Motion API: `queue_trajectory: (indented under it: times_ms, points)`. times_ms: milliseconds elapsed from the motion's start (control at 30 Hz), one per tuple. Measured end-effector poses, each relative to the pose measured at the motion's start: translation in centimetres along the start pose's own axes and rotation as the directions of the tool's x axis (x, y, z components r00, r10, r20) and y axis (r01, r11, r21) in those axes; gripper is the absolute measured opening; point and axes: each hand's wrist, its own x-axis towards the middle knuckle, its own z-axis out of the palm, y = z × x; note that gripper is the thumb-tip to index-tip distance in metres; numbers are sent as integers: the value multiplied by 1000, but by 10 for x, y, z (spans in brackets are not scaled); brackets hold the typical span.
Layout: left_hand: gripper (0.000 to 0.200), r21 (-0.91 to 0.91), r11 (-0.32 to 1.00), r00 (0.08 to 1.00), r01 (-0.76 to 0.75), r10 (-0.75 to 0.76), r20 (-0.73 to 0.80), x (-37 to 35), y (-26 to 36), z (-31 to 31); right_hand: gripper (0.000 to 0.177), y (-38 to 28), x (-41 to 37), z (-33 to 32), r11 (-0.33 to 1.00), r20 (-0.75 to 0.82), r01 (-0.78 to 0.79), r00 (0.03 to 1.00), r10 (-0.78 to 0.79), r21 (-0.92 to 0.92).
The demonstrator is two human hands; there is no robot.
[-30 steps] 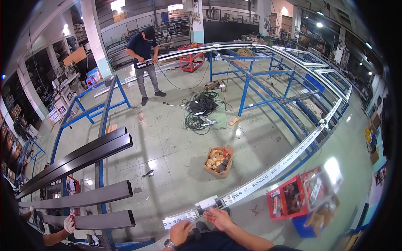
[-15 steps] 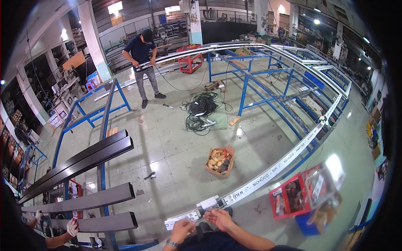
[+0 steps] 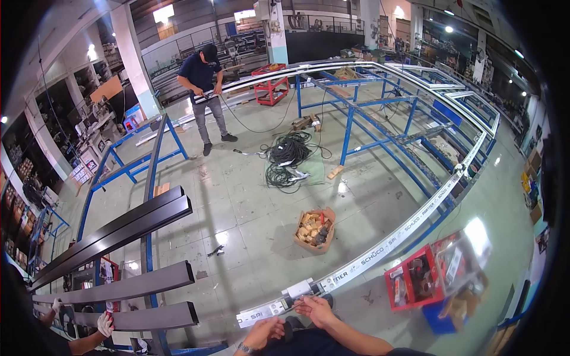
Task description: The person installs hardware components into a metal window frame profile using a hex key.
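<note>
In front of me lies the near end of a long white-filmed metal profile (image 3: pixel 380 251) printed with lettering. A silver block-like fitting (image 3: pixel 298 289) sits on it near that end. My right hand (image 3: pixel 316 311) is at the profile's near edge, just below the fitting, its thumb and fingers pinched together; what they hold is too small to make out. Closer to my body, beside the profile's end, is my left hand (image 3: pixel 265 332) with its fingers curled closed. Whether something thin is between those fingers is hidden.
A red tool tray (image 3: pixel 414 277) stands on the right, a carton of small blocks (image 3: pixel 314 229) on the floor ahead. Dark profiles (image 3: pixel 136 282) lie at left beside a co-worker's gloved hand (image 3: pixel 105 324). Another person (image 3: pixel 205 89) works behind coiled black cables (image 3: pixel 288 155).
My left hand has moved slightly down, away from the profile's end. My right hand stays by the fitting. The far person has straightened a little and shifted both hands along the profile.
</note>
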Motion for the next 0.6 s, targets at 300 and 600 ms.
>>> queue_trajectory:
  times_ms: [300,600]
  points:
    - [28,759,613,904,-218,420,-79,-8,5,11,23,-7,-2,2,995,-29,-84,996,83,-57]
    - [24,511,815,945,-273,328,-19,9,-1,-6,25,-4,3,3,998,-33,-49,998,48,-40]
